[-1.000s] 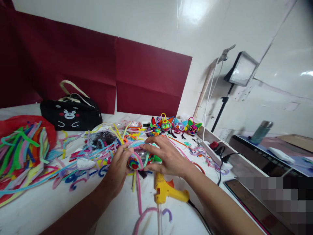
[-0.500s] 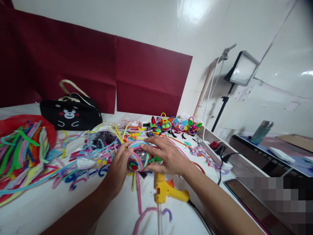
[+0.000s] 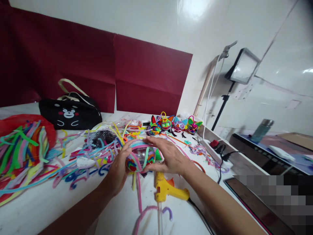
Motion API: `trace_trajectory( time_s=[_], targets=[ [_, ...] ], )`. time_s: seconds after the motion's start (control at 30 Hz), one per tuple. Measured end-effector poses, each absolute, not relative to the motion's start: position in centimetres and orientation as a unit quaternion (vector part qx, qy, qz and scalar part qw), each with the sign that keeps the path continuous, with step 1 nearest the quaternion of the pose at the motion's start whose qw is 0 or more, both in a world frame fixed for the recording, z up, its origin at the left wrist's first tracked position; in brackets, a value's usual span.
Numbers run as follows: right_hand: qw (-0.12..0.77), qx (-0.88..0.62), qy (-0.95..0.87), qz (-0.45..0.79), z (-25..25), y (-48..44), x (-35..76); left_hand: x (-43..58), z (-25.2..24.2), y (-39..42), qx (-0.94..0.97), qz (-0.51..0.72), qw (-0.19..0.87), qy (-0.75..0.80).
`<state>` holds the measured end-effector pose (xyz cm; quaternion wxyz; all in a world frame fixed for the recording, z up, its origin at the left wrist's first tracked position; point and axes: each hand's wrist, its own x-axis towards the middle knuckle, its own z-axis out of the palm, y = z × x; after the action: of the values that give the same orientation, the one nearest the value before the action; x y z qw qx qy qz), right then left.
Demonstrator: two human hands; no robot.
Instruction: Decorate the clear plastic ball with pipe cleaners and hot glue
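Both of my hands hold a clear ball wrapped in coloured pipe cleaners (image 3: 140,159) just above the white table (image 3: 44,209). My left hand (image 3: 119,168) cups its left side with the thumb over the top. My right hand (image 3: 168,156) presses on its right side, fingers curved round the ball. Loose ends of pink and yellow pipe cleaner (image 3: 138,189) hang down from the ball onto the table.
A yellow glue gun (image 3: 168,191) lies just below my right hand, its cord running right. Loose pipe cleaners (image 3: 22,150) cover the left of the table. Finished colourful cat heads (image 3: 174,125) stand behind. A black bear bag (image 3: 69,112), a power strip (image 3: 217,148) and a lamp (image 3: 242,67) are around.
The ball has been turned slightly in my hands and lifted a little; my left thumb has moved over its top. The camera has tilted a bit.
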<state>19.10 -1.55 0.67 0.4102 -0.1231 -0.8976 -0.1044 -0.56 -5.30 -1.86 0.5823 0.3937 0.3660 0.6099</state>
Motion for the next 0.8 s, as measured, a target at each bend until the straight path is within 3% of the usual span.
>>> trace_trajectory(
  time_s=[0.3, 0.8],
  targets=[
    [0.461, -0.102, -0.879, -0.065, 1.2, -2.3, 18.6, -0.6, -1.2, -5.5, 0.392, 0.611, 0.598, 0.34],
    [0.385, -0.161, -0.908, -0.033, 0.4, -2.0, 18.5, 0.0, -0.4, -5.4, 0.285, 0.596, 0.625, 0.415]
  ],
)
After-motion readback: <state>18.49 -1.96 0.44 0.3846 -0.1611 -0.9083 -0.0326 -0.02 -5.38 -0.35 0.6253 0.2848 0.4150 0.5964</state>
